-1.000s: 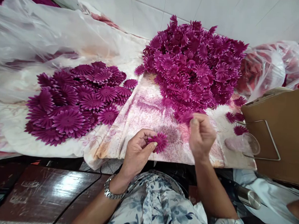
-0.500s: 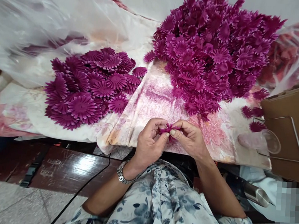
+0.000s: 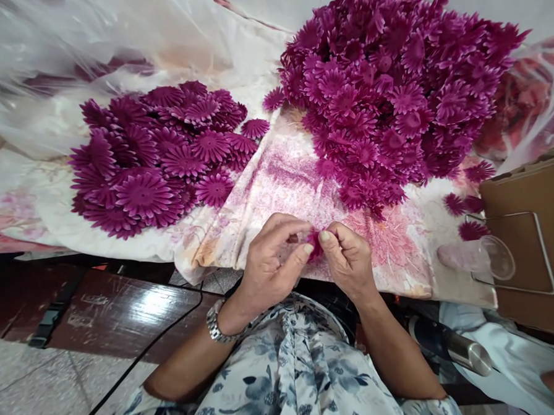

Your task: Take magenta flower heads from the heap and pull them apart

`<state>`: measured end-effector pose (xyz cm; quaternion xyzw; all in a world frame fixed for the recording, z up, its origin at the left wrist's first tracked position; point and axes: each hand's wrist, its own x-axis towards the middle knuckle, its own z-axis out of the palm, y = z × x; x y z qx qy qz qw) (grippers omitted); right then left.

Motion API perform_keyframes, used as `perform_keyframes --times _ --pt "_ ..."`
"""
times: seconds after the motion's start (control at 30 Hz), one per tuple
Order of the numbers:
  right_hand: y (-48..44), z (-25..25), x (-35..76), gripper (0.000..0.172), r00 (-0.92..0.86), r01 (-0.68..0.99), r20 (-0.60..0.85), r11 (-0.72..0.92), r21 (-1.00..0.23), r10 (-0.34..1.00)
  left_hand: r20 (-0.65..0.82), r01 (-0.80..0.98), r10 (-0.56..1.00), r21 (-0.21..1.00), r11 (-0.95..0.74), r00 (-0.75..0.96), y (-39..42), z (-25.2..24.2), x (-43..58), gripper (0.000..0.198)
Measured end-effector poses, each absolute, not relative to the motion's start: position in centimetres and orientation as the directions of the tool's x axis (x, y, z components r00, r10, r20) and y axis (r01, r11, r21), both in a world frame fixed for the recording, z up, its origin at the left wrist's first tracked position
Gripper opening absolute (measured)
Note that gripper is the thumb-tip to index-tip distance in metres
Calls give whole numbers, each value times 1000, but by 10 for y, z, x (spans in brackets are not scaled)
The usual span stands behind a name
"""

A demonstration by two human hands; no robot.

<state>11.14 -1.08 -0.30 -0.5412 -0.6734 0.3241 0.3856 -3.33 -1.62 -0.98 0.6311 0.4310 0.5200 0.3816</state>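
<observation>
Over the table's front edge, my right hand point(image 3: 351, 261) pinches a small purple artificial flower point(image 3: 316, 251) between thumb and forefinger. The flower is partly hidden by the fingers. Facing it, my left hand point(image 3: 274, 257) is open, its curved fingers and thumb apart, their tips close beside the petals; whether they touch cannot be made out. Beyond my hands, a tall heap of purple flowers point(image 3: 370, 107) rises on the right. A lower pile of flat purple petal discs point(image 3: 143, 194) lies on the left.
A flowered cloth point(image 3: 282, 189) covers the table. On the right, a cardboard box point(image 3: 530, 245) with a metal wire frame stands beside a clear plastic cup point(image 3: 469, 258) lying on its side. Plastic sheeting point(image 3: 49, 34) drapes the back left. A steel-ended flask point(image 3: 468, 354) sits low right.
My left thumb and forefinger have spread and come away from the flower. It has turned and hangs lower in my right fingers. The view has shifted slightly.
</observation>
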Motion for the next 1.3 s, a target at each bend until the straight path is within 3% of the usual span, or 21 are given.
perform_keyframes --times 0.17,0.27,0.4,0.53,0.7,0.83,0.97,1.13,1.2,1.3 --pt "-8 1 113 30 -280 545 177 309 -780 943 473 446 865 746 -495 169 -16 -3 -36 26" --pt "-7 2 115 33 -354 563 196 375 -736 914 508 486 829 678 -552 233 -19 0 -38 30" --pt "-7 2 118 32 -395 530 182 385 -756 900 405 379 837 757 -533 368 -18 0 -39 21" --pt "-10 1 121 33 -384 429 39 216 -877 922 372 317 887 836 -449 275 -15 -6 -37 16" --pt "-15 -1 121 33 -350 108 -100 -65 -992 931 249 193 963 945 -264 98 -15 -10 -34 10" --pt "-17 -4 117 20 -277 82 -61 -39 -996 959 73 -2 995 997 -73 64 -17 -12 -31 7" --pt "-17 -6 117 13 -252 84 -27 -5 -996 967 -92 -318 994 942 105 55 -15 -14 -30 10" --pt "-17 -10 126 22 -170 57 -59 -50 -997 984 -134 -502 967 865 7 -217 -5 -13 -37 12" --pt "-16 -11 128 22 -154 32 -73 -69 -997 985 -92 -473 961 880 -45 -262 -4 -14 -38 12" --pt "-16 -12 126 20 -143 31 -54 -50 -998 988 52 -336 979 935 -117 -196 -8 -17 -37 18"
